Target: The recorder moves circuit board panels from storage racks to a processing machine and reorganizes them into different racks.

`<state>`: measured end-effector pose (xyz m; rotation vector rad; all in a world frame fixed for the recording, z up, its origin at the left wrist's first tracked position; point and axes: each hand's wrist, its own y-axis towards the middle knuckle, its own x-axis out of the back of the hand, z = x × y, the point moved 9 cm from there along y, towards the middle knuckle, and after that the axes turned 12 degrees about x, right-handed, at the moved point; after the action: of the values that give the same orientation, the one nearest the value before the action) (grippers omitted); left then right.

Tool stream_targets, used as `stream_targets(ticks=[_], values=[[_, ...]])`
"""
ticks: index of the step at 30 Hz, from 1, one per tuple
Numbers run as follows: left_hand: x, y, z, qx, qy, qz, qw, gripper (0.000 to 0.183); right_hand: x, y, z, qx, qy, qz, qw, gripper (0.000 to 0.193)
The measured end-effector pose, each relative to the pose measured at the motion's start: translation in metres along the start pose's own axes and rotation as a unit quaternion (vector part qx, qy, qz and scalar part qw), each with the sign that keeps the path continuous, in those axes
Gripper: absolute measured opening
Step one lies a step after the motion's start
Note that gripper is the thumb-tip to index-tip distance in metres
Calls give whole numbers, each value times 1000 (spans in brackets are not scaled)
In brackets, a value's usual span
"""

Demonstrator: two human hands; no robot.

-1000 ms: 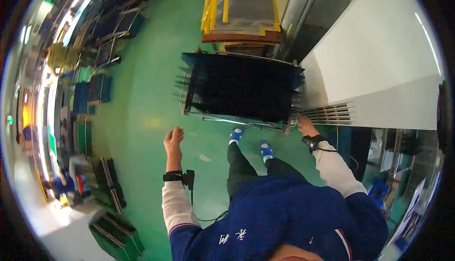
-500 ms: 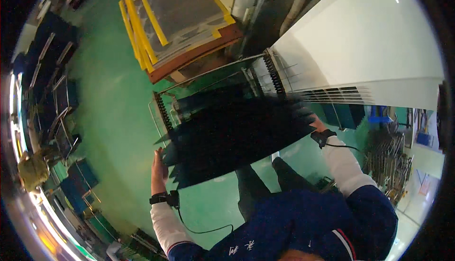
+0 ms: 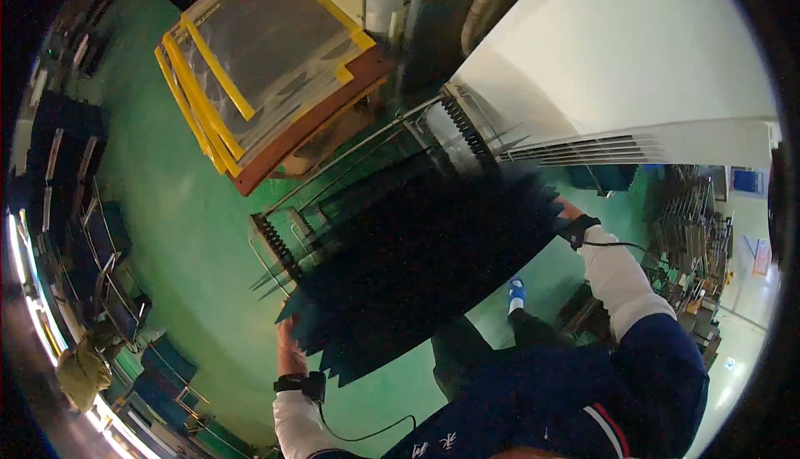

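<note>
I hold a stack of thin black sheets (image 3: 425, 267) between my hands, in front of my body. Its short ends look stepped, with several pointed corners fanned out. At the left end, my left hand (image 3: 289, 346) grips the sheet edges, its fingers partly covered by them. My right hand (image 3: 568, 209) is closed at the opposite end, mostly hidden behind the corners. Just beyond the stack stands a metal wire rack (image 3: 358, 149) with coil-like slotted bars (image 3: 467, 125) on both sides. The far sheets overlap the rack; I cannot tell whether they sit in its slots.
A brown-edged table (image 3: 312, 130) with yellow-taped clear film stands beyond the rack. To the right is a large white cabinet (image 3: 633, 59) with a louvred vent. Dark racks (image 3: 100, 234) line the left, and many metal racks (image 3: 687, 242) stand at right. The floor (image 3: 183, 242) is green.
The view has shifted, so the table and rack appear further left. Both hands still grip the sheets, whose near edge now looks more bowed. A blue shoe has come into sight below them.
</note>
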<state>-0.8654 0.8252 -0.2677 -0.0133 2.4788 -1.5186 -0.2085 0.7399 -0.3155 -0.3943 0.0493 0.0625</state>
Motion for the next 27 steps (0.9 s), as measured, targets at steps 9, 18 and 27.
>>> stream_targets(ticks=[9,18,27], values=[[16,-64,74,7,-10,-52,999,43,-26,-32,37,21,-81,90,992,44],[35,-123,140,-9,40,-87,995,39,4,-151,5,102,-143,132,976,34],[-111,-111,203,86,-113,61,988,41,141,-306,-63,165,-166,41,971,28]])
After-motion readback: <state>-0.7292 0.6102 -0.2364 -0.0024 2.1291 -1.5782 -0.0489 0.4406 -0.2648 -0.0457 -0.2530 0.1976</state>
